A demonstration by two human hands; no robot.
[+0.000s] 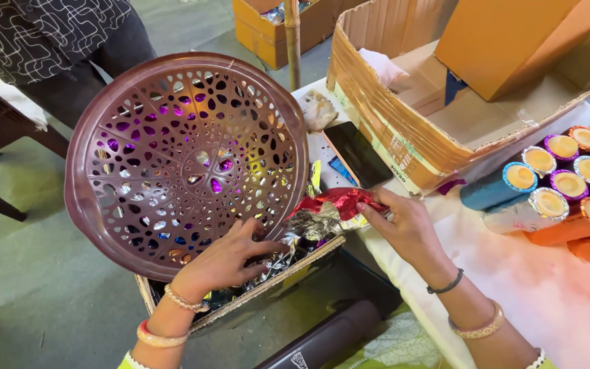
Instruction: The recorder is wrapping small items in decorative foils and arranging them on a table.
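Observation:
My left hand [223, 260] reaches under a round brown perforated plastic basket [104, 205] that is tipped up on its side, and its fingers rest on crumpled silver foil wrappers [308, 229] in a low cardboard box [261, 290]. My right hand [404, 229] pinches a crumpled red foil sheet [339, 200] at the box's right edge. Shiny purple and multicoloured foil shows through the basket's holes.
A dark phone [356, 154] lies on the white table [548, 287]. A large cardboard carton [390, 130] stands behind it. Several foil-wrapped tubes with yellow ends [554, 191] lie at the right. A person in a patterned shirt [42, 34] stands at the top left.

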